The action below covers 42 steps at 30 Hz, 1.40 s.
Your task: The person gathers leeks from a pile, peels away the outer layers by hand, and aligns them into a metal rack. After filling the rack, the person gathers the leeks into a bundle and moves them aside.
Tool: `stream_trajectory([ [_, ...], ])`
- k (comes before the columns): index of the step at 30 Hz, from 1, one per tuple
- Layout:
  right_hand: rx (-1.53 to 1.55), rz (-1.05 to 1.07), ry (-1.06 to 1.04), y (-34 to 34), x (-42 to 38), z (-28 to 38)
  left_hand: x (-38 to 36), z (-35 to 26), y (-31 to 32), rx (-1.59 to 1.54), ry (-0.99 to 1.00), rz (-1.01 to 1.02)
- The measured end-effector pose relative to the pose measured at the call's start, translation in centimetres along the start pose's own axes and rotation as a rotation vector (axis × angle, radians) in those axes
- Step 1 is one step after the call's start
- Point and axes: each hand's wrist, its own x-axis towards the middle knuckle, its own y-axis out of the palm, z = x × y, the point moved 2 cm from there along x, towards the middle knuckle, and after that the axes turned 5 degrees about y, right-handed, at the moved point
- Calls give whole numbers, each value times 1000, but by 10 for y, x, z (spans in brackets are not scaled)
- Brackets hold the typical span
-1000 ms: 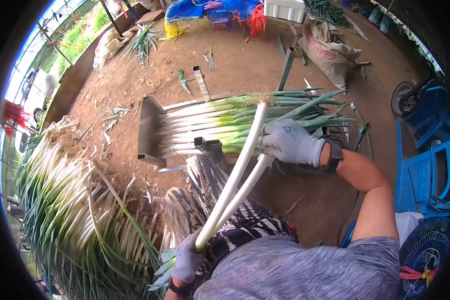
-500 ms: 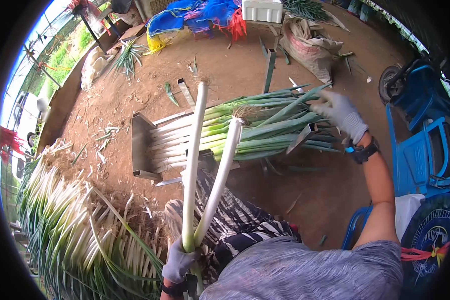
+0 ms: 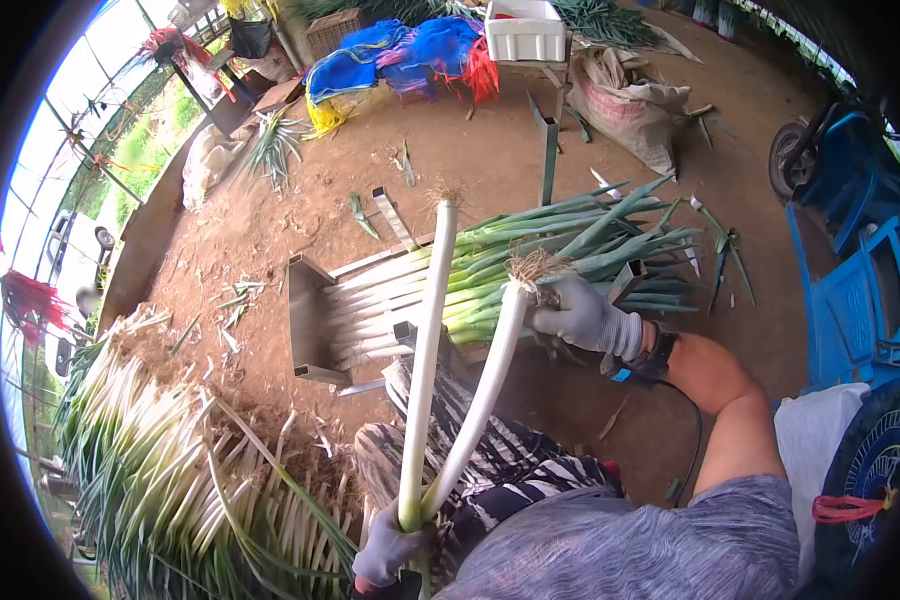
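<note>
Two leeks (image 3: 450,380) stand over my lap, near the leek stack in the metal rack (image 3: 315,320). My left hand (image 3: 388,550) fingers clamp their green ends; my right hand (image 3: 585,318) fingers pinch one leek's roots (image 3: 535,268).

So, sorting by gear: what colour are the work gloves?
Light grey work gloves, clearest on the right hand in the head view.

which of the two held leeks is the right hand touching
The shorter leek, on the right: the right hand grips its rooty tip. The taller leek stands free, held only by the left hand.
</note>
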Motion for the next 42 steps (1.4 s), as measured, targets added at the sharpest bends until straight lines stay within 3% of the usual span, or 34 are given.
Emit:
stream_trajectory([
  [1,-292,-157,-253,0,3,-6,-2,-4,-1,-69,10,26],
  [2,-256,-332,37,-16,-9,-62,-5,-5,-2,-139,14,52],
  [3,-70,-483,249,-68,10,-70,-6,0,-3,-124,25,39],
  [4,152,-667,427,-120,28,-77,-6,9,-3,-109,35,26],
  [5,492,-890,479,-168,23,-73,-6,14,-4,-94,49,10],
  [7,1057,-1096,117,-246,3,-117,-5,17,-4,-114,38,26],
  [9,1183,-1199,31,-261,-12,-115,-1,16,-3,-143,45,28],
  [11,1125,-778,217,-212,-10,-97,1,10,-4,-178,44,0],
  [13,1033,-310,415,-96,-12,-51,1,-6,-6,-67,45,-65],
  [14,1051,115,526,-46,-23,-46,6,8,-10,1,101,-84],
  [15,947,412,585,5,-33,-38,3,-6,-10,-151,69,-33],
  [16,871,635,540,51,-42,-25,5,2,-15,-231,87,3],
  [18,836,872,356,133,-48,4,11,8,-21,13,162,-1],
  [19,858,922,292,160,-45,17,8,-2,-22,36,120,14],
  [21,944,959,275,197,-31,39,10,9,-20,60,262,5],
  [23,1056,953,291,214,-11,58,5,11,-25,43,282,31],
  [28,1291,912,235,197,43,102,-14,-22,-45,60,146,42],
  [33,1432,860,140,166,82,141,-3,-27,-61,26,248,5],
  [35,1486,984,-76,173,106,141,3,-37,-65,132,339,-77],
  [38,1391,608,44,161,102,172,4,-68,-72,54,463,-66],
  [42,1014,625,-20,187,83,175,0,-99,-90,58,525,-72],
])
